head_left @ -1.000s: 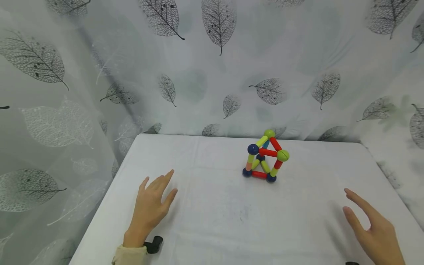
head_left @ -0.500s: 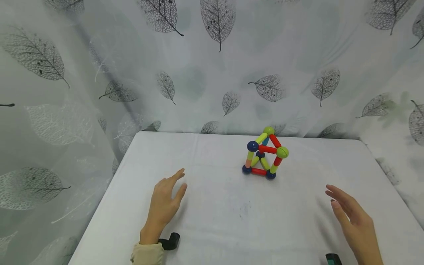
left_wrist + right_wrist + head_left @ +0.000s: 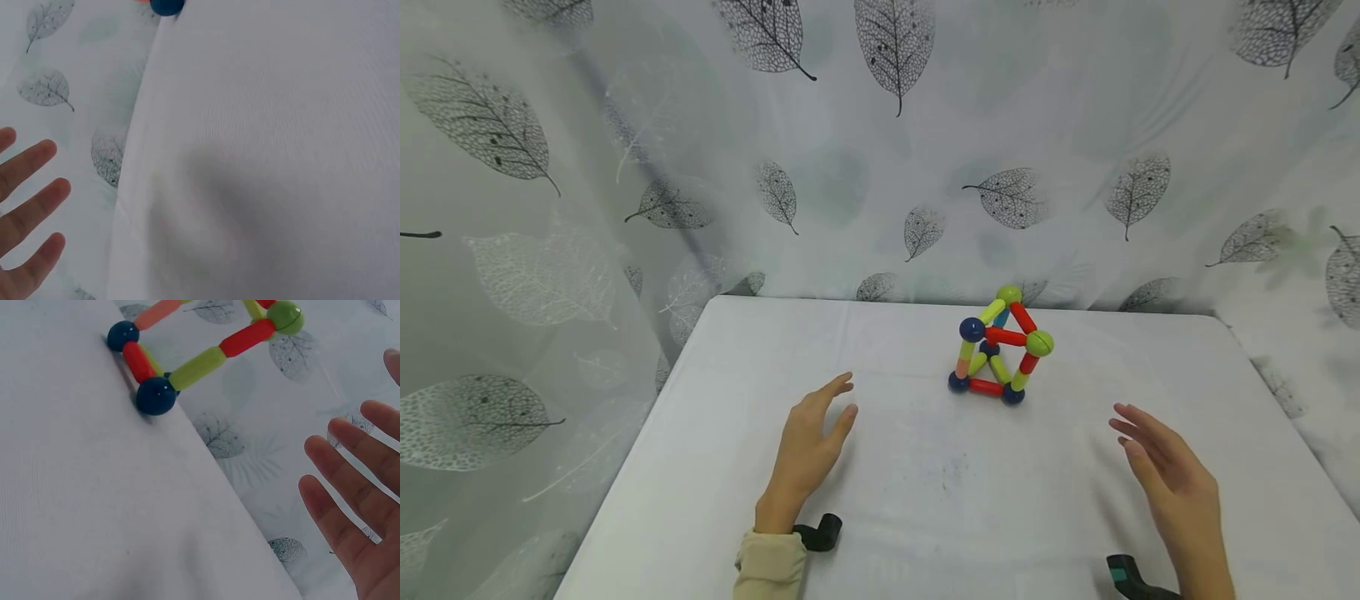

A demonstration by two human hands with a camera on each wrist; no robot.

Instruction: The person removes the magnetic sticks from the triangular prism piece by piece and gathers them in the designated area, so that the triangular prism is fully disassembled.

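Frame of coloured rods and balls (image 3: 1004, 337), standing on a white table (image 3: 887, 492) near its far edge, right of centre. Three dark blue balls (image 3: 1013, 394) bear on the tabletop; this three-point base probably explains why the structure stands upright without support. The left hand (image 3: 808, 442) and the right hand (image 3: 1180, 479) lie nearer the viewer, to either side and well apart from the frame. Each has its fingers extended and gently bent, the thumb set away from them, and has hold of nothing. Shadows beside the hands suggest that both hang above the surface, a spacing that seems to keep them clear of the frame.

Partly concealed: the blue rod (image 3: 1002, 318) at the rear, crossed by nearer parts. The left wrist view crops the frame to one ball and an orange sliver at its upper border, with fingertips entering from the left; the right wrist view cuts off the frame's top, and neither shows a whole hand. How the leaf-printed cloth (image 3: 842, 196) behind is hung cannot be made out.
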